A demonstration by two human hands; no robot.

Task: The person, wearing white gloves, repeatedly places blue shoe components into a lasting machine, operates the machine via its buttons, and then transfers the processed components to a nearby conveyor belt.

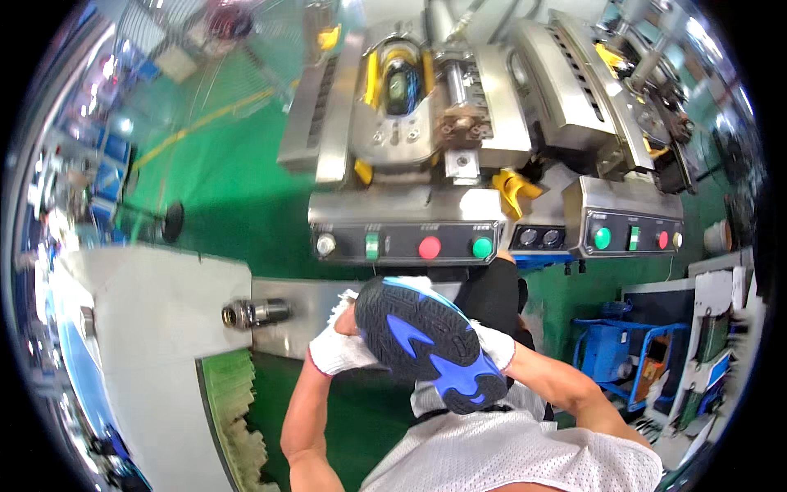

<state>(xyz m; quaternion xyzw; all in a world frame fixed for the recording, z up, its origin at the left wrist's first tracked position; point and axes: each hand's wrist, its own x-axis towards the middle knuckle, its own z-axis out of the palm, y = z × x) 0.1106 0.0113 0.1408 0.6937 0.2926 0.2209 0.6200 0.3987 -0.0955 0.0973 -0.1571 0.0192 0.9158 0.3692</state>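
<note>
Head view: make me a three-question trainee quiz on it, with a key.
1. True or false: the shoe shows its sole to the camera.
2. On the left panel, the button right of the red button is:
a) white
b) green
c) yellow
3. Fill in: white ____ cover the left grip and right grip.

Key: 1. True. 2. b. 3. Gloves.

The shoe sole (430, 344) is black with blue patches, the gloves (338, 353) white, and the floor (234, 184) green.
</note>
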